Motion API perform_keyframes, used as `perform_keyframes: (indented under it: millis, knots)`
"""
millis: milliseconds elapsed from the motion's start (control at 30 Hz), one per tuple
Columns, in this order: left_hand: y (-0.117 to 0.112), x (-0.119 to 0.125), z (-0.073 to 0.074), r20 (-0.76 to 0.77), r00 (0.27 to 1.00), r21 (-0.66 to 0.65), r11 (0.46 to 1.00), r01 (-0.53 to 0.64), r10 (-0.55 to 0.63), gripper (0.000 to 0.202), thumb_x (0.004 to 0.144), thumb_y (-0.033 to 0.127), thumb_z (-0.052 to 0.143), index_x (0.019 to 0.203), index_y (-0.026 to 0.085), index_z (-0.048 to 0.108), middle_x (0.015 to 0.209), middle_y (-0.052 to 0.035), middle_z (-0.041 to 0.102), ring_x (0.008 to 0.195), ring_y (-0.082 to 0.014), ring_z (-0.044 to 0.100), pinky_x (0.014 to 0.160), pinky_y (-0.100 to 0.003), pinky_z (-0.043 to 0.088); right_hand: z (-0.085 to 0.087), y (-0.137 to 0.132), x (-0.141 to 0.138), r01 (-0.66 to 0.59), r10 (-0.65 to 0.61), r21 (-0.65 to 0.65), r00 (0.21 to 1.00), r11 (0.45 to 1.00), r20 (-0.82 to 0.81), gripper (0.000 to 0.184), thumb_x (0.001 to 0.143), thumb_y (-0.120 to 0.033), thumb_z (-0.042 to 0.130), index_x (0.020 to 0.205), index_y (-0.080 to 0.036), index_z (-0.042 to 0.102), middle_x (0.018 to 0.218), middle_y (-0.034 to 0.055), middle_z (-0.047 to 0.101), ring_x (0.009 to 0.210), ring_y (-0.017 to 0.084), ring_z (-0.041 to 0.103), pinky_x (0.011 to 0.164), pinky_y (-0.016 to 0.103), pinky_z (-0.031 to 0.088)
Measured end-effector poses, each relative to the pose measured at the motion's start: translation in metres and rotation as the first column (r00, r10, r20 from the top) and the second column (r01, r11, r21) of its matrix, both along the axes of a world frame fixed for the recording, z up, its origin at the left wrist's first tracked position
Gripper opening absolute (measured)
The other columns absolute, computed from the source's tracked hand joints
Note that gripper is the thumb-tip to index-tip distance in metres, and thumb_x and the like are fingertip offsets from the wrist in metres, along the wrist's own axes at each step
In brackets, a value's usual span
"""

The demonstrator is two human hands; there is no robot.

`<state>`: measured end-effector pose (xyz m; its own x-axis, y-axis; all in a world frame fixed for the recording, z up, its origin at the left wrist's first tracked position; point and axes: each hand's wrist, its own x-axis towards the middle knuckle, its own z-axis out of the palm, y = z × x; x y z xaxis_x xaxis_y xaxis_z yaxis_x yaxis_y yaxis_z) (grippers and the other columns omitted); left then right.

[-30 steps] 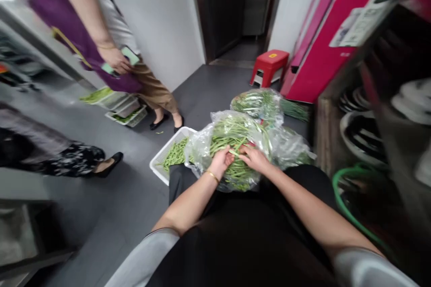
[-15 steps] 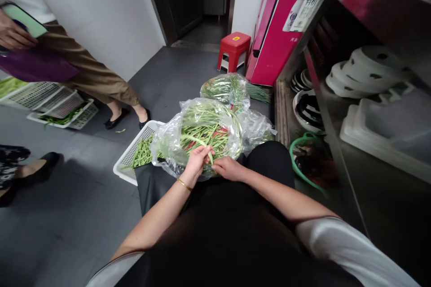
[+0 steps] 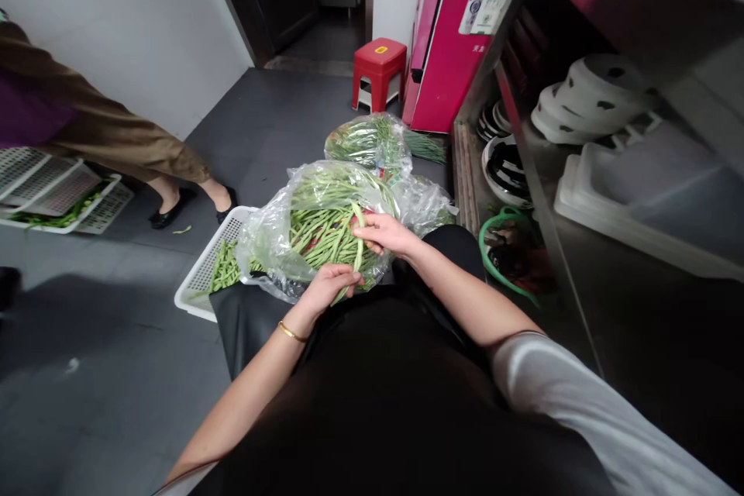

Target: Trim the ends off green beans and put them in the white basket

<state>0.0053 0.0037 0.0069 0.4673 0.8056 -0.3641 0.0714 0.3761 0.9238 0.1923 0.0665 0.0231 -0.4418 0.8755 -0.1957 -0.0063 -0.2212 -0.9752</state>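
Observation:
A long green bean (image 3: 359, 242) runs between my hands over an open clear plastic bag (image 3: 264, 229) full of long beans (image 3: 317, 231). My right hand (image 3: 384, 234) pinches the bean partway along, toward its far end. Closer to my lap, my left hand (image 3: 334, 283) is closed on the bean's lower part, and a short tip pokes out below the fingers. Left of the bag, a white basket (image 3: 194, 287) holds short bean pieces (image 3: 225, 265).
Behind the bag lie another bag of greens (image 3: 360, 143) and a red stool (image 3: 379, 74). A metal shelf with white containers (image 3: 598, 101) stands at the right, above a green-rimmed basket (image 3: 485, 256). At the left a person in brown trousers (image 3: 133, 132) stands by stacked baskets (image 3: 52, 178).
My right hand has moved up and away along the bean, which now points upright. My left hand has shifted toward my lap. The view has turned, and the standing person shows less.

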Motion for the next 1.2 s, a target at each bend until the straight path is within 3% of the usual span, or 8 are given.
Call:
perform_keyframes:
  millis: [267,500,600,733,800,900,1000,1200]
  knots:
    - [0.012,-0.006,-0.034,-0.051,0.953,-0.135,0.943,-0.303,0.298,0.022,0.062,0.028,0.074,0.05,0.014,0.062,0.04,-0.0008,0.052,0.035,-0.0075,0.039,0.036,-0.019,0.028,-0.011,-0.049,-0.009,0.114,-0.201,0.33,0.948,0.937,0.245,0.026,0.073,-0.041,0.064,0.08,-0.016,0.06,0.065,0.0004,0.059,0.057,0.011,0.056,0.055,0.022,0.046]
    - [0.011,-0.003,-0.025,0.155,0.975,-0.332,0.938,-0.103,0.162,0.025,0.07,0.037,0.069,0.072,0.014,0.061,0.064,-0.0083,0.064,0.047,-0.0154,0.057,0.041,-0.025,0.044,-0.039,-0.049,-0.01,-0.051,0.067,-0.124,0.99,0.991,0.128,0.035,0.077,-0.049,0.058,0.089,-0.017,0.049,0.058,-0.002,0.057,0.047,0.012,0.055,0.044,0.023,0.045]
    - [0.007,0.005,-0.02,0.141,0.979,-0.359,0.929,-0.088,0.147,0.022,0.067,0.029,0.072,0.07,0.014,0.056,0.051,-0.001,0.055,0.035,-0.0072,0.043,0.032,-0.016,0.029,-0.045,-0.05,-0.014,-0.087,0.005,0.179,0.911,0.98,0.413,0.027,0.082,-0.043,0.054,0.083,-0.016,0.049,0.064,0.0014,0.058,0.06,0.015,0.058,0.055,0.025,0.047]
    - [0.002,0.015,-0.026,0.15,0.917,-0.489,0.834,-0.257,0.371,0.026,0.065,0.018,0.07,0.066,0.016,0.044,0.047,0.0051,0.044,0.035,-0.0033,0.035,0.032,-0.011,0.02,-0.045,-0.055,-0.026,-0.326,-0.203,0.519,0.659,0.791,0.724,0.015,0.087,-0.025,0.043,0.084,-0.014,0.053,0.094,0.0122,0.06,0.085,0.02,0.058,0.073,0.03,0.045]
    - [-0.001,0.018,-0.028,0.153,0.894,-0.512,0.807,-0.292,0.421,0.026,0.067,0.02,0.068,0.066,0.016,0.042,0.047,0.0065,0.04,0.035,-0.0026,0.033,0.032,-0.011,0.018,-0.046,-0.051,-0.029,-0.324,-0.18,0.478,0.643,0.816,0.745,0.014,0.088,-0.023,0.043,0.085,-0.014,0.054,0.095,0.0128,0.061,0.084,0.02,0.059,0.071,0.03,0.046]
    - [-0.005,0.019,-0.026,0.187,0.89,-0.456,0.839,-0.297,0.416,0.028,0.07,0.029,0.069,0.069,0.016,0.045,0.047,0.008,0.037,0.035,-0.0019,0.029,0.032,-0.011,0.017,-0.045,-0.037,-0.024,-0.071,-0.071,0.231,0.829,0.97,0.554,0.02,0.089,-0.031,0.044,0.081,-0.015,0.053,0.083,0.0085,0.064,0.069,0.015,0.061,0.059,0.025,0.049]
    - [-0.005,0.017,-0.021,0.2,0.87,-0.289,0.875,-0.388,0.451,0.031,0.066,0.033,0.074,0.076,0.016,0.051,0.045,0.0109,0.031,0.034,-0.0017,0.023,0.032,-0.013,0.014,-0.044,-0.03,-0.017,0.104,-0.078,-0.072,0.951,0.992,0.301,0.025,0.089,-0.035,0.045,0.076,-0.015,0.052,0.068,0.0032,0.063,0.051,0.01,0.059,0.045,0.021,0.047]
    - [-0.001,0.011,-0.017,0.106,0.891,-0.04,0.897,-0.44,0.441,0.029,0.061,0.032,0.077,0.069,0.014,0.057,0.046,0.0075,0.042,0.038,-0.0032,0.032,0.036,-0.016,0.022,-0.044,-0.055,-0.027,-0.194,0.21,-0.084,0.935,0.977,0.288,0.021,0.079,-0.029,0.059,0.066,-0.013,0.055,0.053,-0.003,0.058,0.04,0.007,0.055,0.037,0.016,0.041]
